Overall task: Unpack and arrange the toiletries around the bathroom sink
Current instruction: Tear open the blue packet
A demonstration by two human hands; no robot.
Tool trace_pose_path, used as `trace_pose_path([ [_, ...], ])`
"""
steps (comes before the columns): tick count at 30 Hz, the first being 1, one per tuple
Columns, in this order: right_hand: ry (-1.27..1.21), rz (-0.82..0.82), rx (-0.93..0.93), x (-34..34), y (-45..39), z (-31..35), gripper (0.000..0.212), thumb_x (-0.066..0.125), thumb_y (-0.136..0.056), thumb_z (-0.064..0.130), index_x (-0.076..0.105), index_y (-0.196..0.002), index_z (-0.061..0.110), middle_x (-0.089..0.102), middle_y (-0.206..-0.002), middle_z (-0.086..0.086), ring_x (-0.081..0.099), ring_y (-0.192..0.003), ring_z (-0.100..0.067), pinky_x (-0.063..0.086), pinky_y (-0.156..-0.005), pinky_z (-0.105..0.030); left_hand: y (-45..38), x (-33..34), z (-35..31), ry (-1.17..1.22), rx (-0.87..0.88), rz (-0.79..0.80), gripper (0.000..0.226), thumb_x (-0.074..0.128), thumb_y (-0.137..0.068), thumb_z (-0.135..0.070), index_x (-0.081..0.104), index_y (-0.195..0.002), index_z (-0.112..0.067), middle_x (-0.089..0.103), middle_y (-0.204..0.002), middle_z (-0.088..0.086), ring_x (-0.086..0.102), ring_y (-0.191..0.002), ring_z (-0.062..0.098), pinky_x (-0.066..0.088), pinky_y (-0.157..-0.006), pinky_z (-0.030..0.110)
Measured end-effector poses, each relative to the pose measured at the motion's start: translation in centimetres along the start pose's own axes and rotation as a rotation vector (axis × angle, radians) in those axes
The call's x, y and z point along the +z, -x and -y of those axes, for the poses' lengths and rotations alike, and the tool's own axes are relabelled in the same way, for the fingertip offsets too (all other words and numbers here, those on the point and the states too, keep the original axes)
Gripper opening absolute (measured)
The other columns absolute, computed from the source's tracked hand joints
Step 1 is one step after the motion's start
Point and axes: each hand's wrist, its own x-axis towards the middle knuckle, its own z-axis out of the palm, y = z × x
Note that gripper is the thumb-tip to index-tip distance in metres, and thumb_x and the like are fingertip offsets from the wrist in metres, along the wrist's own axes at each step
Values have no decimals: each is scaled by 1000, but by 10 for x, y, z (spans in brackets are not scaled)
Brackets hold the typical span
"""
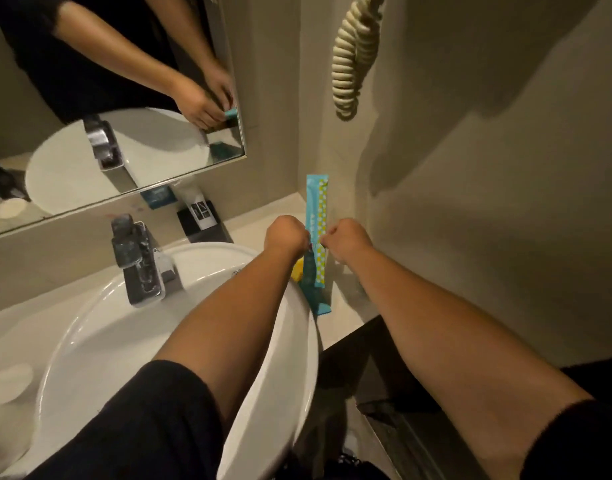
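A long blue packet with a strip of yellow and white dots down one side is held upright over the back right corner of the counter, close to the wall. Both hands are closed on it about halfway up: the left hand pinches its left edge and the right hand pinches its right edge, fingers curled tight in each case. It looks like a wrapped toothbrush or similar, and the grip suggests the wrapper is about to be pulled apart; what is inside cannot be seen. Something yellow shows just below the left wrist, too hidden to name.

The main risk, as I judge it, is that the wrapper gives way suddenly and its contents drop. The packet's lower end hangs over the narrow strip of counter between the sink rim and the wall, so anything that falls could land in the basin or slip off the front edge of the counter. A hard tug could also swing an elbow toward the tap.

Along the back edge of the counter, behind the sink, stand a black box with a white label and a small teal packet; neither shows its contents. The basin appears empty and dry. A coiled cord hangs on the wall above.
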Motion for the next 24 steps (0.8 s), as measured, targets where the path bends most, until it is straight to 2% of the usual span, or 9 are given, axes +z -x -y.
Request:
trace_pose_path([
  [2,-36,-34,-38,0,2,20,35,63,-83,17,47,-52,15,56,-70,-12,50,-69,-24,40,-64,-29,1,-20,3,71,15,-49,7,63,-78,-7,65,-72,-9,67,-69,12,64,-72,33,49,-60,31],
  [4,-67,-47,-77,2,5,40,38,62,-83,16,45,-49,14,57,-67,-13,49,-65,-26,43,-62,-31,2,-39,8,125,23,-103,17,60,-82,-11,60,-66,-17,59,-58,-2,56,-59,22,40,-50,25],
  [5,-72,-48,-105,5,7,50,38,63,-83,16,46,-49,15,59,-67,-13,51,-65,-26,46,-64,-33,2,-48,12,141,24,-128,17,61,-83,-13,59,-66,-19,57,-58,-4,53,-57,18,37,-49,25],
  [8,-76,-46,-188,13,9,77,37,64,-84,17,48,-51,18,62,-71,-10,57,-71,-26,49,-69,-33,1,-70,23,176,16,-196,13,61,-86,-18,59,-72,-18,59,-68,-1,51,-59,15,39,-56,28],
  [13,-70,-17,-262,28,1,115,29,64,-84,20,51,-57,20,62,-70,-5,57,-69,-25,47,-65,-32,-5,-98,43,222,0,-341,19,58,-90,-22,54,-71,-22,60,-69,-3,54,-61,13,41,-53,30],
  [15,-66,-6,-287,33,-4,130,27,64,-84,21,52,-60,21,63,-70,-3,57,-68,-24,46,-63,-32,-9,-108,48,257,-11,-398,20,56,-91,-20,55,-72,-22,64,-75,0,60,-70,19,50,-63,35],
  [17,-68,3,-334,38,-12,145,24,63,-85,21,53,-63,23,64,-72,-3,59,-69,-24,46,-63,-32,-15,-115,52,291,-24,-453,17,54,-92,-20,57,-76,-21,66,-82,2,63,-78,20,54,-71,37],
  [24,-76,57,-487,52,-49,185,17,63,-87,24,60,-71,20,67,-79,-4,60,-76,-24,49,-68,-34,-38,-135,57,299,-78,-678,12,51,-92,-19,60,-83,-20,65,-83,-3,61,-79,20,48,-69,33],
])
